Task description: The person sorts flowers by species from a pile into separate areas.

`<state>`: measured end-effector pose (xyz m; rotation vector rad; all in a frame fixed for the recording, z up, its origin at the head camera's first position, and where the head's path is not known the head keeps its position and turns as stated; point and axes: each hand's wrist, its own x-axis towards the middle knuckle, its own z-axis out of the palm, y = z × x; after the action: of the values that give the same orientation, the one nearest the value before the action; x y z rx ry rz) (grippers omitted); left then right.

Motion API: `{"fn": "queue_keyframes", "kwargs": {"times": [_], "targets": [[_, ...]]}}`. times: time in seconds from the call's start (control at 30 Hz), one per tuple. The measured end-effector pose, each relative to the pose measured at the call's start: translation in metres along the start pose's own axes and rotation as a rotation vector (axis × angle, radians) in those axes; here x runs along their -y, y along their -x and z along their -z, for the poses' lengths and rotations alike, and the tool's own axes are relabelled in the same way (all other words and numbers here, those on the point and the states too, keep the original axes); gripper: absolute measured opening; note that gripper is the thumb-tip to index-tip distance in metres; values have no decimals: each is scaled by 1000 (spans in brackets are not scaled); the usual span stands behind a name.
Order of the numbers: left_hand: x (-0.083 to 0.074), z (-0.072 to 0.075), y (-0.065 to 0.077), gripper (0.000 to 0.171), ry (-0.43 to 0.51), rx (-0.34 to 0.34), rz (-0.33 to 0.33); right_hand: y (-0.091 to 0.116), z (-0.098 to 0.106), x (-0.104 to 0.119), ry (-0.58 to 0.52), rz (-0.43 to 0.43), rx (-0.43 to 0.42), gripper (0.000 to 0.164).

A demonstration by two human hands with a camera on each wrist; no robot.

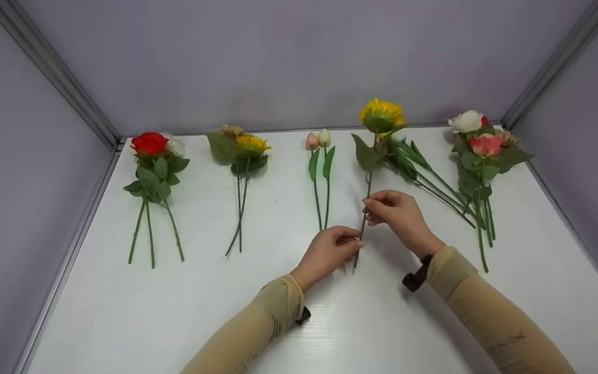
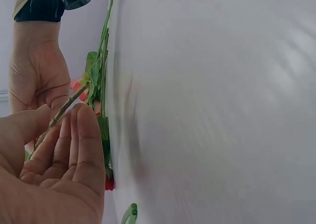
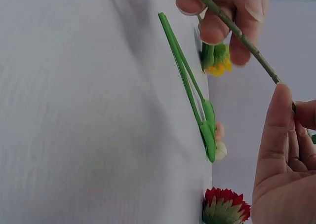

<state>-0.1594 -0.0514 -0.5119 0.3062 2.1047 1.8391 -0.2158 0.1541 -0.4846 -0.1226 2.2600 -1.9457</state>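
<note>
The left hand (image 1: 330,252) and, higher up, the right hand (image 1: 400,215) both pinch one sunflower (image 1: 382,115) by its stem (image 1: 369,183), raised over the counter (image 1: 288,322). Leftward lie two tulips (image 1: 328,165), another sunflower (image 1: 252,145) and one red rose (image 1: 149,144).

A single yellow sunflower (image 1: 381,117) stands nearly upright, raised off the surface, just right of the frame's centre. Its bloom turns its green back toward the viewer, a broad green leaf (image 1: 365,154) beneath. The slender brownish-green stem slants slightly down-left, pinched midway by the right hand (image 1: 402,217) and lower by the left hand (image 1: 326,254).
</note>
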Motion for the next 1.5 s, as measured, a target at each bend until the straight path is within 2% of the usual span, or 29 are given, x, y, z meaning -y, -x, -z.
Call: {"fn": "queue_keyframes", "kwargs": {"times": [0.23, 0.4, 0.63, 0.9, 1.1, 1.27, 1.5], "targets": [[4, 8, 8, 14, 18, -15, 5, 5, -22, -4, -13, 19, 44, 41], [4, 13, 14, 10, -1, -7, 32, 5, -30, -4, -83, 1, 61, 42], [5, 13, 20, 8, -29, 8, 45, -4, -29, 4, -224, -30, 1, 44], [7, 12, 22, 11, -65, 20, 42, -8, -27, 10, -254, -64, -21, 37], [3, 16, 16, 25, -71, -27, 25, -9, -31, 12, -270, -60, -12, 31], [-2, 25, 11, 24, -49, -98, -7, -10, -40, 13, -227, -66, 12, 31], [-2, 40, 6, 25, -1, -155, -6, -18, -61, 15, -145, -61, 38, 32]]}}
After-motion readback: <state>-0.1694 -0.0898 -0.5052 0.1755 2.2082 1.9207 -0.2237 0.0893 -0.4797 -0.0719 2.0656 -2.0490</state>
